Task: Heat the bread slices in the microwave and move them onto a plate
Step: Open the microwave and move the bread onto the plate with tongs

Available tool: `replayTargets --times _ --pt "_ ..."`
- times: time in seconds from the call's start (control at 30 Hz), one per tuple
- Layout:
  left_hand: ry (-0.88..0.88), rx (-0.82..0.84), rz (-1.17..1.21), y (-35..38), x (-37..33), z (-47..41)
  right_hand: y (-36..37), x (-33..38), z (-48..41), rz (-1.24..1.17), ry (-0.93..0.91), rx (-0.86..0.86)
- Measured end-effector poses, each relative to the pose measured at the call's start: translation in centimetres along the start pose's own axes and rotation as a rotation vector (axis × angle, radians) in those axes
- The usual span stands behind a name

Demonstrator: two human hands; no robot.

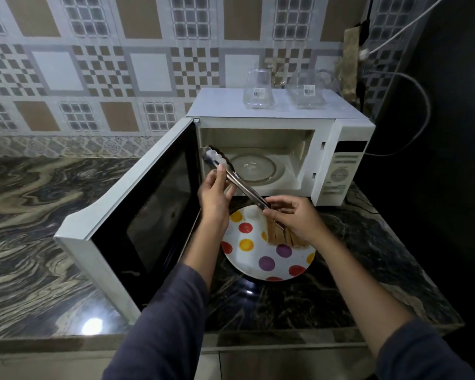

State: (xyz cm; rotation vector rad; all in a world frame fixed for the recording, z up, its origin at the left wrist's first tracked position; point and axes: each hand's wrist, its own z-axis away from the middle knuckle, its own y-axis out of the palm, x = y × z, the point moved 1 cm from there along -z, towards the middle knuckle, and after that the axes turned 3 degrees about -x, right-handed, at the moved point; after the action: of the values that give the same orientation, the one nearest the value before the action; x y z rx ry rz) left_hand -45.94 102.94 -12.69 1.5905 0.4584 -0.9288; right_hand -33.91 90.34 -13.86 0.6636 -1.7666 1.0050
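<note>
A white microwave [340, 165] stands on the counter with its door [137, 215] swung wide open to the left. Its glass turntable [258, 167] holds nothing. In front of it lies a white plate [247, 242] with coloured dots, and bread slices [283, 238] rest on its right part, partly hidden by my right hand. Metal tongs [231, 176] slant from the plate up toward the microwave opening. My left hand [214, 196] grips the tongs near the middle. My right hand [294, 215] holds their handle end above the bread.
Two clear glass vessels [258, 90] [310, 90] stand on top of the microwave. Cables [420, 111] hang on the dark wall at the right. The marbled counter [39, 215] stretches to the left, with its front edge close to me.
</note>
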Motion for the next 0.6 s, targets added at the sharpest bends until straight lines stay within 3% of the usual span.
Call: replayTargets --times 0.33,0.43,0.6 --pt "-0.037 0.166 -0.329 -0.8 0.2 0.6 3.8 0.0 -1.1 0.035 0.021 -0.038" --pt "-0.006 0.127 -0.588 -2.2 0.6 -0.1 4.5 -1.1 -1.4 0.047 0.068 -0.023" --pt "0.094 0.073 -1.143 -7.4 3.4 1.1 5.7 -4.7 -2.0 0.107 0.319 0.003"
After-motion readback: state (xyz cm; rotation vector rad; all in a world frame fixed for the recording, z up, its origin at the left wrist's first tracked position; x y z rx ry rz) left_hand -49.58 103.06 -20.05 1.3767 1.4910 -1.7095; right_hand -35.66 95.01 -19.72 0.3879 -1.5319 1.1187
